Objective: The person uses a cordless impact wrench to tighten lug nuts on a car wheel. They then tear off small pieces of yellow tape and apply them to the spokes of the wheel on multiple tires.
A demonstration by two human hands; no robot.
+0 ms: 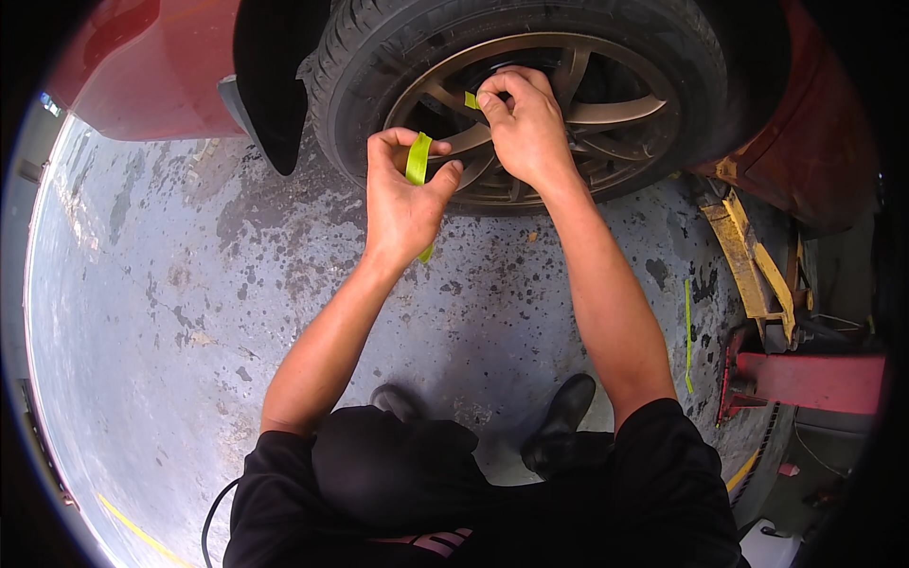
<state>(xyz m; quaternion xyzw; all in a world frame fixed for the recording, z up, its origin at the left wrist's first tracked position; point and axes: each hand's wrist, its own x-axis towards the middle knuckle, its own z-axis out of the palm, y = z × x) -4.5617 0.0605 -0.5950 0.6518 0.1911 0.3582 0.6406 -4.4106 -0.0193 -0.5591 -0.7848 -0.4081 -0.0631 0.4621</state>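
A lime-green strip of tape (418,159) runs across the fingers of my left hand (402,204), which is curled around it with the thumb apart from the fingertips. Its lower end shows below the wrist. My right hand (527,123) pinches a small lime-green tape piece (471,100) between thumb and forefinger. Whether the two pieces are joined cannot be seen. Both hands are in front of a bronze spoked wheel rim (606,114), inside a black tire (346,104). The right hand is over the spokes near the hub, which it partly hides.
Red car body panels (151,76) flank the tire, with a black mud flap (275,123) on the left. A yellow metal lift part (748,256) and a red lift arm (810,381) are at the right. A thin lime-green strip (688,336) lies on the stained grey floor (218,284).
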